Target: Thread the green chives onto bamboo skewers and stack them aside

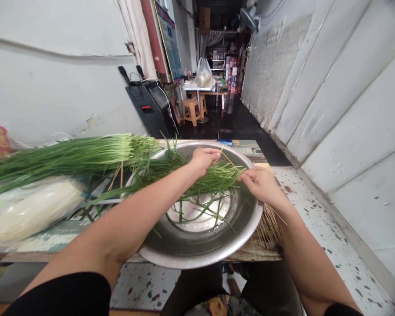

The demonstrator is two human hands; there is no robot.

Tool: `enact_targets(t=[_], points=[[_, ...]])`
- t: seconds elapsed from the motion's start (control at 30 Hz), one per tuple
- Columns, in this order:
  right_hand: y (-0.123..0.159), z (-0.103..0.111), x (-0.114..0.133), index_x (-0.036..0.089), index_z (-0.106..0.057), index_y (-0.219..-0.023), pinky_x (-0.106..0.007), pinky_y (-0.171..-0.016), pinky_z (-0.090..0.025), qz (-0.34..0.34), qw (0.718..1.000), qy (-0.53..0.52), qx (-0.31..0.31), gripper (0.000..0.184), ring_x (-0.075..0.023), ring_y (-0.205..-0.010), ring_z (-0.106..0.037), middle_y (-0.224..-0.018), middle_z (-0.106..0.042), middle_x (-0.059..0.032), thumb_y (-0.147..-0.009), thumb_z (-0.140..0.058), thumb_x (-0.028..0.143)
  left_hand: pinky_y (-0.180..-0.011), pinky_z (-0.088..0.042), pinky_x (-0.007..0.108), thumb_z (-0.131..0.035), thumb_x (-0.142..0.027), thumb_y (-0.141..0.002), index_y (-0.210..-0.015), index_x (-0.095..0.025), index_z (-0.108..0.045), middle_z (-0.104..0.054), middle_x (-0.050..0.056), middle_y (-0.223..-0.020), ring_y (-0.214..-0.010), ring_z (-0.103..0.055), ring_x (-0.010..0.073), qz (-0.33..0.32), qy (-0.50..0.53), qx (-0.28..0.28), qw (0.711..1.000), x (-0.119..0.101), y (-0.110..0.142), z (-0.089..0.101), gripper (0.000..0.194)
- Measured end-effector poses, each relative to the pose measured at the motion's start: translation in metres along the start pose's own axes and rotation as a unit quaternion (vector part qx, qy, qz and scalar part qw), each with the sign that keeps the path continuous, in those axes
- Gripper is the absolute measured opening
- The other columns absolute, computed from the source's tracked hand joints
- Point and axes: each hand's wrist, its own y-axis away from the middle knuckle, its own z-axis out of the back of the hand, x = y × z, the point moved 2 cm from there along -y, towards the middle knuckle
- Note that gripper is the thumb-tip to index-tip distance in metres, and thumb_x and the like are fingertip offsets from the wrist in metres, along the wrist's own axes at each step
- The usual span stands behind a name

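My left hand (204,159) is closed around a bunch of green chives (213,179) held across a large steel basin (197,252). My right hand (260,183) pinches a thin bamboo skewer (230,160) whose tip points up and left toward the left hand, touching the chives. A few loose chive strands lie in the bottom of the basin. Both forearms reach over the basin's near rim.
A long pile of chives (66,156) lies on the table left of the basin. A plastic bag of white enoki mushrooms (33,208) sits nearer me. Bamboo skewers (268,228) lie under the basin's right rim. A white wall runs along the right; stools and a black kiosk stand beyond.
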Motion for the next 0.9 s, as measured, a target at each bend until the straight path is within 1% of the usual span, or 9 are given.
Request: enact_targets(t=[0.23,0.5,0.77,0.83,0.9], points=[[0.0004,0.0021,0.0036,0.02,-0.069,-0.069,-0.033,-0.081,-0.042,0.004,1.0,0.003,0.005,0.027,-0.018,-0.077,-0.059,-0.074,-0.069,-0.0019,-0.081,-0.044,0.018,-0.051,-0.039,0.021,-0.072,-0.008,-0.064,-0.067,-0.01,-0.067,-0.06,0.001,-0.054,-0.045,-0.047,0.0048,-0.018,-0.021,-0.008,1.0,0.0023,-0.0016,0.0003,0.006],[0.0002,0.0004,0.0012,0.019,-0.069,-0.069,-0.034,-0.08,-0.043,0.002,1.0,0.009,0.003,0.027,-0.0188,-0.078,-0.059,-0.076,-0.07,-0.0027,-0.08,-0.044,0.018,-0.05,-0.037,0.022,-0.067,-0.007,-0.067,-0.069,-0.01,-0.069,-0.059,0.0,-0.051,-0.044,-0.044,0.0053,-0.035,-0.045,-0.015,0.998,0.0017,-0.0011,-0.0004,0.004],[0.0013,0.0013,0.0023,0.019,-0.069,-0.071,-0.036,-0.082,-0.042,0.005,1.0,0.011,0.007,0.028,-0.019,-0.079,-0.059,-0.076,-0.07,-0.0024,-0.081,-0.043,0.018,-0.052,-0.039,0.022,-0.068,-0.005,-0.064,-0.068,-0.01,-0.069,-0.06,0.0,-0.052,-0.045,-0.046,0.0055,-0.031,-0.037,0.005,0.999,0.0004,0.002,-0.0018,0.006],[0.0013,0.0012,0.0022,0.019,-0.069,-0.071,-0.036,-0.081,-0.043,0.003,1.0,0.008,0.006,0.028,-0.0188,-0.078,-0.059,-0.075,-0.07,-0.0023,-0.081,-0.043,0.018,-0.052,-0.038,0.023,-0.068,-0.007,-0.065,-0.07,-0.01,-0.07,-0.06,0.0,-0.052,-0.045,-0.045,0.0057,-0.04,-0.052,0.006,0.998,0.0015,0.0006,-0.0013,0.006],[0.0012,0.001,0.002,0.019,-0.069,-0.071,-0.036,-0.081,-0.043,0.002,1.0,0.009,0.005,0.028,-0.0187,-0.078,-0.059,-0.075,-0.07,-0.0024,-0.081,-0.043,0.018,-0.052,-0.038,0.023,-0.068,-0.01,-0.066,-0.075,-0.01,-0.072,-0.061,0.001,-0.054,-0.045,-0.044,0.0062,-0.062,-0.088,-0.005,0.994,0.0032,-0.002,-0.0001,0.009]])
